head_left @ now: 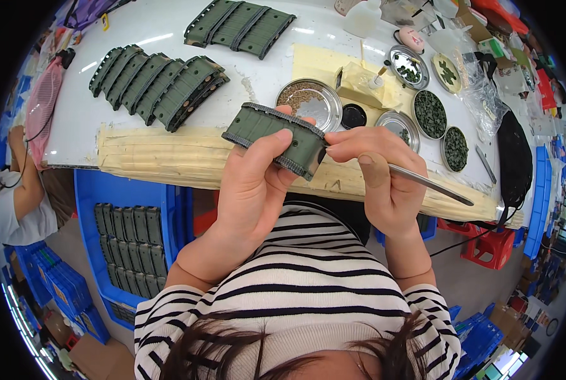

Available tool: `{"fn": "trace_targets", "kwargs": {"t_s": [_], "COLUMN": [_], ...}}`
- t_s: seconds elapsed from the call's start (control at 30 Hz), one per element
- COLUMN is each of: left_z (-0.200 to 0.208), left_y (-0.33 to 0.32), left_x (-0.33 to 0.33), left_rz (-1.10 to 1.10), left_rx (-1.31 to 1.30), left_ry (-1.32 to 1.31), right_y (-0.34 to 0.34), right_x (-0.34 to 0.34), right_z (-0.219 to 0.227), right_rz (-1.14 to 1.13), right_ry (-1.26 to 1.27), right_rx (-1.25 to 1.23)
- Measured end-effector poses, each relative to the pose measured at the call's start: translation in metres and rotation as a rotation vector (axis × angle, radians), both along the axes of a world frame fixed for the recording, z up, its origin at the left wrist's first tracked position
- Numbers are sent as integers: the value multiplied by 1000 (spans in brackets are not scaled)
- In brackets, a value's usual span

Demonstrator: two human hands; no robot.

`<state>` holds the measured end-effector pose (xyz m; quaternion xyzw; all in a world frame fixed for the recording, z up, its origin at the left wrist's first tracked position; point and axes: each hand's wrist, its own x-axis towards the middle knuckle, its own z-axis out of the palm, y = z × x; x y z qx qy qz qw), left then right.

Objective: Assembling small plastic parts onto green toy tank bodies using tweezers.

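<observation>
My left hand (pixel 255 183) grips a dark green, slightly curved plastic part (pixel 264 126) with black ribbed edges, thumb on its upper face. It is held tilted above the table's front edge. My right hand (pixel 387 174) has its thumb and index finger close together at the part's right end; whether they pinch something small there I cannot make out. A slim metal tool (pixel 432 185), seemingly tweezers, is tucked in that hand and points down to the right; its other end is hidden by the fingers.
Similar green parts lie in a row (pixel 156 85) and a second group (pixel 238 26) on the white table. Round dishes hold brown bits (pixel 298 98) and dark green pieces (pixel 430 114). A blue bin (pixel 88 221) of parts stands below left. Another person (pixel 20 196) is at far left.
</observation>
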<state>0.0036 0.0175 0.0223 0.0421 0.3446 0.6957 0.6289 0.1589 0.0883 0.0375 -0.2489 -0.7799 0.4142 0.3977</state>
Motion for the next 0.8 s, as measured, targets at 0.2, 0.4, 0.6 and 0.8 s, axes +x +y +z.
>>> {"fn": "trace_targets", "kwargs": {"t_s": [0.2, 0.4, 0.6, 0.8], "left_z": [-2, -2, -5, -6], "left_y": [-2, -2, 1, 2], "left_x": [-1, -6, -9, -11], "left_rz": [-10, -64, -106, -148], "left_rx": [23, 70, 108, 141], "left_ry": [8, -54, -132, -149], "right_y": [-1, -2, -3, -6], "right_x": [1, 5, 8, 6], "right_z": [-2, -5, -14, -14], "right_rz": [10, 57, 57, 24], "right_ry": [17, 132, 171, 142], "right_rx": [49, 53, 254, 267]}}
